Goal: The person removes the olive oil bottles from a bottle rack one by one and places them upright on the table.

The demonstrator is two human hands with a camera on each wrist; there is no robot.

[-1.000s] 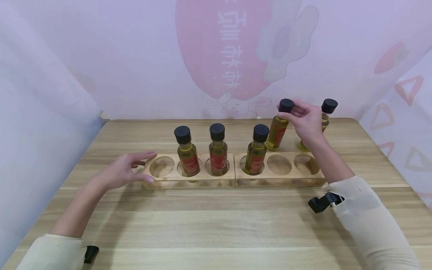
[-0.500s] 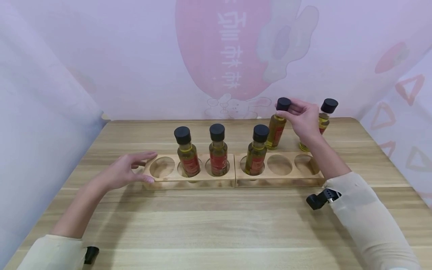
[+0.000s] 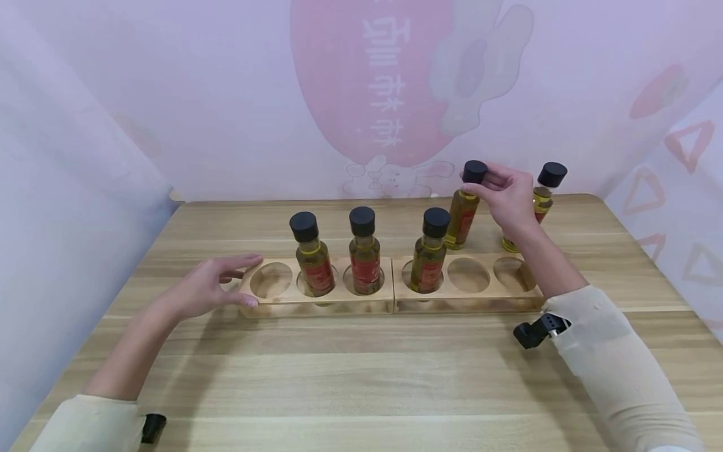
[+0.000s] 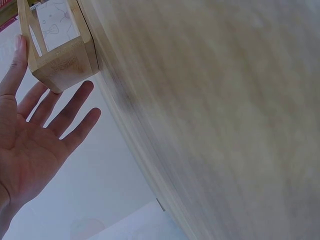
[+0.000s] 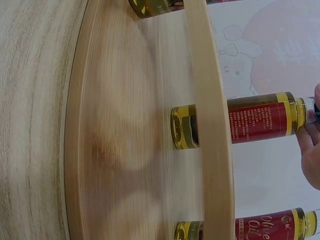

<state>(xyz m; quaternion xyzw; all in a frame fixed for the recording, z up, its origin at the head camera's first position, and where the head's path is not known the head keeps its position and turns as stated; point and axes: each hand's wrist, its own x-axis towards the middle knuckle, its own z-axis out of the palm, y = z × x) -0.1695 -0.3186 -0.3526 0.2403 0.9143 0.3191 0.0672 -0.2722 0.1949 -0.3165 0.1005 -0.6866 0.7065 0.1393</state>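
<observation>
My left hand (image 3: 217,285) spans the left end of a wooden bottle rack (image 3: 322,302), thumb at the front corner and forefinger at the back one. In the left wrist view the other fingers stretch past the rack's end. Behind the rack, my right hand (image 3: 511,198) pinches an olive oil bottle (image 3: 464,220) with a red label just below its black cap. That bottle stands upright behind the right rack (image 3: 469,304). Three similar bottles sit in round holes: two in the left rack, including the bottle (image 3: 365,267), and another bottle (image 3: 427,267) in the right rack.
One more oil bottle (image 3: 543,202) stands behind the rack's right end, partly covered by my right hand. The two racks meet end to end across the wooden table (image 3: 361,376). A printed pale curtain (image 3: 226,94) hangs right behind the table's far edge.
My right hand and its bottle have shifted slightly left and back, away from the rack. The left hand, both racks and the bottles in them stay put.
</observation>
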